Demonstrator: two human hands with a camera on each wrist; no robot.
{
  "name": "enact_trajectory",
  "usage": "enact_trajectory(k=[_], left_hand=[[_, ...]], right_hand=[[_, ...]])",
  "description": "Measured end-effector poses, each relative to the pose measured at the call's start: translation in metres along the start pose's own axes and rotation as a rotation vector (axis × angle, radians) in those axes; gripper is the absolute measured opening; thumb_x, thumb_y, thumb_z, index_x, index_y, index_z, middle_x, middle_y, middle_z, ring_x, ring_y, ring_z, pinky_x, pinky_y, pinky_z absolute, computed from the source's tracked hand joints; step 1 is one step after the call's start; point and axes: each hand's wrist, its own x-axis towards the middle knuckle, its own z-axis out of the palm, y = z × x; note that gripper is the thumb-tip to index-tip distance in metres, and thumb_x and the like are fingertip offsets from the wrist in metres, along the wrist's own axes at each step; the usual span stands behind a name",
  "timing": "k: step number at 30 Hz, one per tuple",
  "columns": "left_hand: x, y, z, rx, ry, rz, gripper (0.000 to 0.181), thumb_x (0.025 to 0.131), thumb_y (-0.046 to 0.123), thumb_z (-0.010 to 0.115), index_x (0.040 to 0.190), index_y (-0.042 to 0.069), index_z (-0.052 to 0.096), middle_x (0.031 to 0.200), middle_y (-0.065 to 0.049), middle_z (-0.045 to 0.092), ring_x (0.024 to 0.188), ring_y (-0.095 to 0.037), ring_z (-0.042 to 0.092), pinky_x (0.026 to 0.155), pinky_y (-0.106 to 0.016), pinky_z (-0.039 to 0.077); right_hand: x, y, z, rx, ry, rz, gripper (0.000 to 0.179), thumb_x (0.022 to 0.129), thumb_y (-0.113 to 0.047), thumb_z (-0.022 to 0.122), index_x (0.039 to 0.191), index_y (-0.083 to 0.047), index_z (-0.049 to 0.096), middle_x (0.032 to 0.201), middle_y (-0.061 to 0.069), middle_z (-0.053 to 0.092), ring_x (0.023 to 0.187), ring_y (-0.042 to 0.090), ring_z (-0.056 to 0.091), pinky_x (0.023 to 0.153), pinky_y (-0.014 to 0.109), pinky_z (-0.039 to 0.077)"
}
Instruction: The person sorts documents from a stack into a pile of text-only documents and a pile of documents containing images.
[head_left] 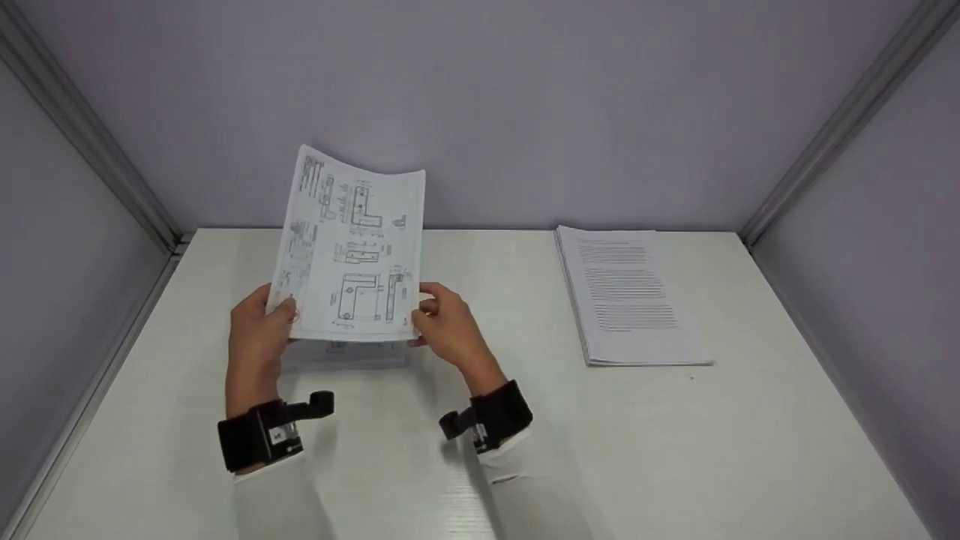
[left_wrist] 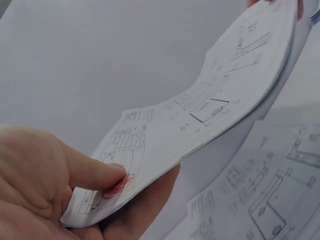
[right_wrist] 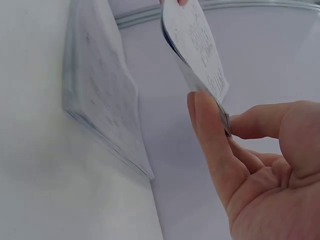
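Note:
Both hands hold up a thin stack of printed drawing sheets (head_left: pixel 352 255), tilted above the table and bowed along its length. My left hand (head_left: pixel 256 341) pinches its near left corner, thumb on top beside a red stamp (left_wrist: pixel 119 188), fingers beneath. At the right edge my right hand (head_left: pixel 454 326) pinches the sheets between thumb and fingers. Layered edges show in the left wrist view. Below, more drawing sheets (left_wrist: pixel 270 200) lie on the table, mostly covered by the raised stack in the head view.
A thicker stack of text pages (head_left: pixel 630 300) lies on the right of the white table (head_left: pixel 645 450), slightly uneven at its edges. Grey panels (head_left: pixel 495 90) close off the back and both sides. Black straps with small arms (head_left: pixel 320 403) sit on both wrists.

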Motion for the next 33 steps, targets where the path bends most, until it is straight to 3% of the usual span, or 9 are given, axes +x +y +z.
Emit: enact_trajectory(k=[4,12,15,18,20,23,27,33], left_hand=[[0.001,-0.004,-0.006,-0.014,-0.034,-0.053,0.053,0.11,0.022,0.046,0.161,0.008,0.039,0.149,-0.009,0.055,0.109,-0.017,0.059,0.088,-0.035,0.052],[0.015,-0.017,-0.001,0.067,-0.036,-0.085,0.053,0.108,0.015,0.044,0.159,0.002,0.039,0.15,-0.016,0.055,0.12,-0.024,0.055,0.088,-0.032,0.048],[0.018,-0.021,0.001,0.071,-0.04,-0.108,0.055,0.108,0.015,0.043,0.161,0.003,0.036,0.156,-0.015,0.05,0.132,-0.027,0.05,0.102,-0.038,0.045],[0.02,-0.025,0.001,0.052,-0.045,-0.131,0.056,0.108,0.016,0.042,0.162,0.003,0.033,0.16,-0.014,0.044,0.144,-0.028,0.041,0.117,-0.046,0.035],[0.021,-0.027,0.001,0.039,-0.047,-0.142,0.056,0.108,0.016,0.042,0.162,0.003,0.032,0.162,-0.014,0.042,0.149,-0.028,0.036,0.123,-0.048,0.028],[0.023,-0.029,0.002,0.031,-0.055,-0.149,0.056,0.109,0.016,0.043,0.162,0.004,0.032,0.162,-0.013,0.042,0.151,-0.028,0.035,0.124,-0.048,0.026],[0.025,-0.032,0.002,0.046,-0.061,-0.149,0.056,0.109,0.017,0.043,0.162,0.004,0.033,0.161,-0.014,0.043,0.149,-0.029,0.038,0.123,-0.048,0.028],[0.023,-0.027,0.01,0.156,0.003,-0.088,0.056,0.108,0.015,0.042,0.161,0.002,0.033,0.16,-0.016,0.044,0.147,-0.03,0.039,0.122,-0.048,0.03]], right_hand=[[-0.012,-0.011,0.007,-0.129,0.001,0.012,0.056,0.1,0.002,0.056,0.155,-0.002,0.045,0.122,0.013,0.073,0.094,0.015,0.072,0.076,0.032,0.062],[-0.005,-0.002,0.018,-0.165,-0.043,0.038,0.056,0.098,0.004,0.058,0.153,0.002,0.046,0.124,0.015,0.072,0.091,0.014,0.073,0.077,0.03,0.061],[-0.004,0.0,0.019,-0.18,-0.048,0.043,0.058,0.098,0.005,0.058,0.154,0.002,0.045,0.125,0.015,0.072,0.09,0.013,0.073,0.076,0.029,0.06],[-0.002,0.002,0.019,-0.2,-0.05,0.04,0.057,0.098,0.004,0.059,0.153,0.003,0.045,0.126,0.016,0.072,0.089,0.013,0.073,0.076,0.029,0.06],[-0.002,0.005,0.02,-0.213,-0.049,0.041,0.057,0.098,0.004,0.059,0.153,0.003,0.045,0.126,0.016,0.072,0.089,0.013,0.073,0.076,0.029,0.06],[0.0,0.008,0.02,-0.222,-0.04,0.052,0.056,0.098,0.003,0.059,0.153,0.003,0.046,0.127,0.016,0.072,0.088,0.013,0.072,0.076,0.029,0.06],[0.001,0.011,0.021,-0.223,-0.029,0.07,0.056,0.098,0.002,0.06,0.153,0.003,0.046,0.124,0.016,0.072,0.085,0.013,0.071,0.075,0.028,0.06],[0.003,0.037,0.019,-0.096,-0.038,0.03,0.057,0.097,0.003,0.062,0.152,0.002,0.047,0.12,0.015,0.073,0.082,0.015,0.072,0.072,0.028,0.061]])
